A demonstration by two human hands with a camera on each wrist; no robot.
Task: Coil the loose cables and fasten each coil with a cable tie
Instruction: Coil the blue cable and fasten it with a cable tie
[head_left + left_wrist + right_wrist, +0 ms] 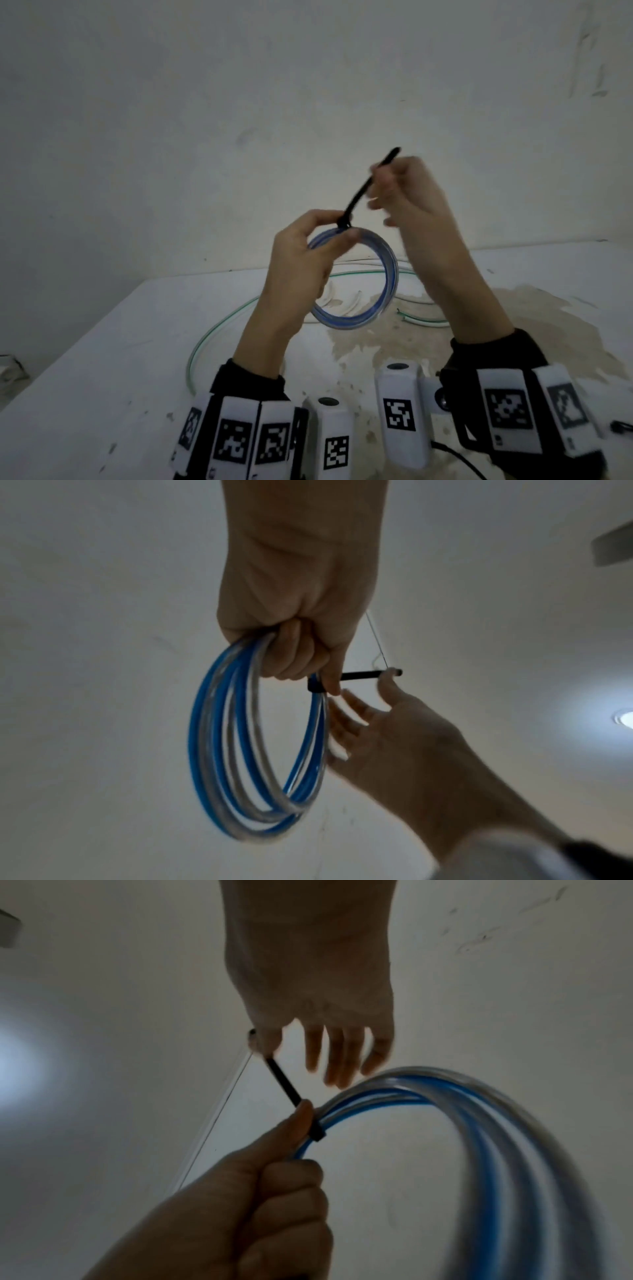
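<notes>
Gripping the blue and clear cable coil [356,281] at its top, the left hand [301,260] holds it up in the air above the worktop [102,359], fingers curled round the bundled loops and thumb pressed beside the head of the black cable tie [363,192] that wraps them. The tie's tail runs up and to the right to the right hand [414,205], which pinches it near the tip between thumb and forefinger, the tip poking out past them.

The head view shows what neither wrist camera does: a loose green-striped clear cable [219,325] curving over the stained worktop below the coil, with short cut pieces lying near it, and the marker-covered wrist units at the bottom edge.

The left wrist view looks up from below: the coil [253,739] hangs as several separate loops from the closed left hand [294,610], the tie [359,675] stands out sideways, and the right hand's [404,734] other fingers [356,710] are spread loosely toward the coil.

The right wrist view shows the tie's band [316,1130] closed round the strands just by the left thumb, the tail [282,1081] taut, and the right hand's [308,988] three free fingers [342,1058] hanging straight just above the coil [479,1123], not touching it.
</notes>
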